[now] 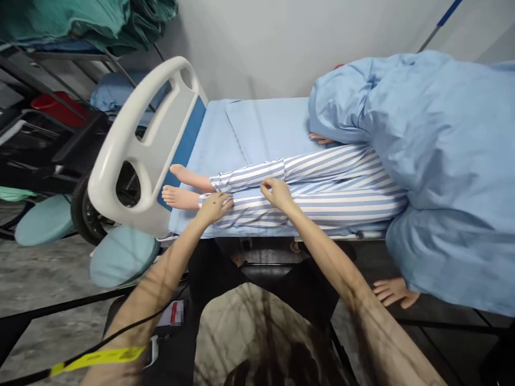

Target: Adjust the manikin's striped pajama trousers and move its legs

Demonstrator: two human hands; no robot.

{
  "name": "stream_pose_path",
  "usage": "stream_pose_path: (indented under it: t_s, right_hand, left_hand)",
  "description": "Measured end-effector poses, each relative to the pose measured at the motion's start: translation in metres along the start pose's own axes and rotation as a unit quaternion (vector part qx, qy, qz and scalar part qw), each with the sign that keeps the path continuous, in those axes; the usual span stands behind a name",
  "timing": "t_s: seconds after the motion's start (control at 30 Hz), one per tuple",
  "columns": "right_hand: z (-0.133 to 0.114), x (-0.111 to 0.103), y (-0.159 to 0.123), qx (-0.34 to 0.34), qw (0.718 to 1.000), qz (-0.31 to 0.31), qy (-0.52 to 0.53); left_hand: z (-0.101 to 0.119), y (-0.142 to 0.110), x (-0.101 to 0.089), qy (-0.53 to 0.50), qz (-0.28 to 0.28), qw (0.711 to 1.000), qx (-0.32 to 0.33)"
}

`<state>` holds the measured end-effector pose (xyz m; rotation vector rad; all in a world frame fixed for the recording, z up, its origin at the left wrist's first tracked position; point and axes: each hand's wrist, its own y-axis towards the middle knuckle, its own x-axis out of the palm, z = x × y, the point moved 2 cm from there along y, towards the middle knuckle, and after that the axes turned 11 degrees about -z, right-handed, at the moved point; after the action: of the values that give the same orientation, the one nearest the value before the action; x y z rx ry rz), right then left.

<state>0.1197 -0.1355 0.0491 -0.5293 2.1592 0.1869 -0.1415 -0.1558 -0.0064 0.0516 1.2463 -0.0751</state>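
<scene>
A manikin lies on a hospital bed (pixel 257 128) in blue-and-white striped trousers (pixel 322 187), bare feet (pixel 181 187) toward the white footboard (pixel 140 145). My left hand (pixel 215 206) rests on the near trouser leg by the ankle, fingers curled onto the cloth. My right hand (pixel 277 192) pinches the striped fabric around the knee. A light blue blanket (pixel 434 150) is bunched over the manikin's upper body. One manikin hand (pixel 392 292) hangs below the bed edge, another (pixel 322 139) peeks out from under the blanket.
Left of the bed stand dark metal shelves (pixel 60 107) with green linens (pixel 92 21) and a red tub (pixel 56 107). Two round teal stools (pixel 120 254) sit by the footboard. A black cable with yellow tape (pixel 100 356) crosses my left forearm. A grey wall lies behind.
</scene>
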Motion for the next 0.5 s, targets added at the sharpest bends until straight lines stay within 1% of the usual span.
stream_pose_path:
  t_s: [0.07, 0.1, 0.2, 0.27, 0.33, 0.5]
  right_hand:
    - [0.010, 0.026, 0.005, 0.033, 0.998, -0.049, -0.036]
    - [0.015, 0.035, 0.005, 0.042, 0.996, -0.060, -0.056]
    - [0.025, 0.050, 0.000, 0.032, 0.991, -0.062, -0.111]
    - [0.026, 0.052, -0.004, 0.014, 0.990, -0.060, -0.126]
    - [0.026, 0.052, -0.005, 0.009, 0.990, -0.064, -0.126]
    - [0.027, 0.054, -0.002, 0.009, 0.991, -0.061, -0.122]
  left_hand:
    - [0.008, -0.011, 0.018, 0.020, -0.014, 1.000, 0.016]
    - [0.011, -0.014, 0.026, 0.037, -0.021, 0.999, 0.022]
    - [0.015, -0.015, 0.041, 0.105, -0.043, 0.993, 0.026]
    - [0.015, -0.012, 0.042, 0.139, -0.060, 0.988, 0.008]
    - [0.017, -0.010, 0.040, 0.157, -0.077, 0.985, -0.011]
    - [0.023, -0.009, 0.033, 0.179, -0.110, 0.978, -0.021]
